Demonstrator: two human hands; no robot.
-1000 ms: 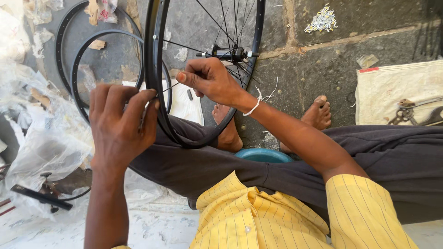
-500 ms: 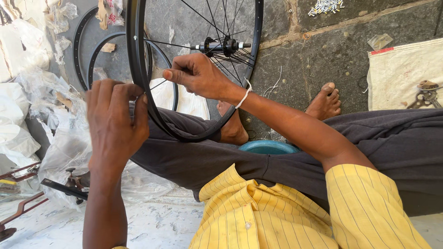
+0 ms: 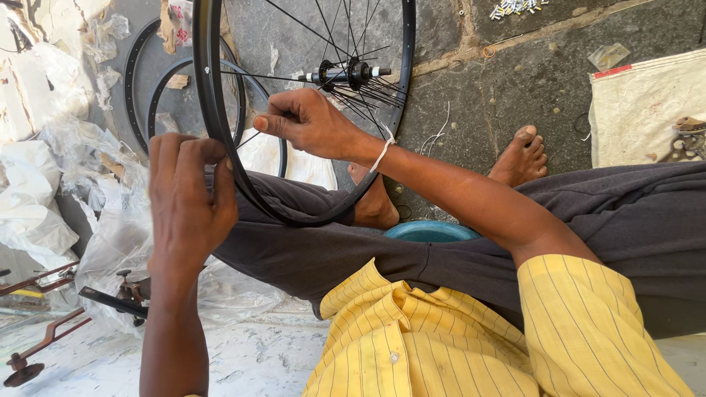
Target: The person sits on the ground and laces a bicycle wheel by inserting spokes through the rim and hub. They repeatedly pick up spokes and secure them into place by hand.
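The wheel rim (image 3: 208, 110) is black metal with a dull sheen, and its thin spokes (image 3: 294, 22) and hub (image 3: 346, 73) are metal too, the hub's axle end shinier. Beyond the rim, the floor (image 3: 515, 81) is rough grey stone. Left of the rim lie crinkled clear plastic sheets (image 3: 110, 242). Right of the rim, a coarse woven sack (image 3: 640, 110) looks matt. Below the rim, trousers (image 3: 441, 257) are matt grey cloth and the shirt (image 3: 456, 338) is striped yellow cloth.

A dark stone-slab floor (image 3: 559, 81) with pale mortar joints is observed. Directly on it are laid a cream cloth sack (image 3: 640, 110), crumpled clear plastic sheeting (image 3: 88, 220), two spare black rims (image 3: 158, 95), a blue bowl (image 3: 430, 231) and small scattered metal nipples (image 3: 515, 7). Both bare feet (image 3: 523, 154) are rested on the slabs.
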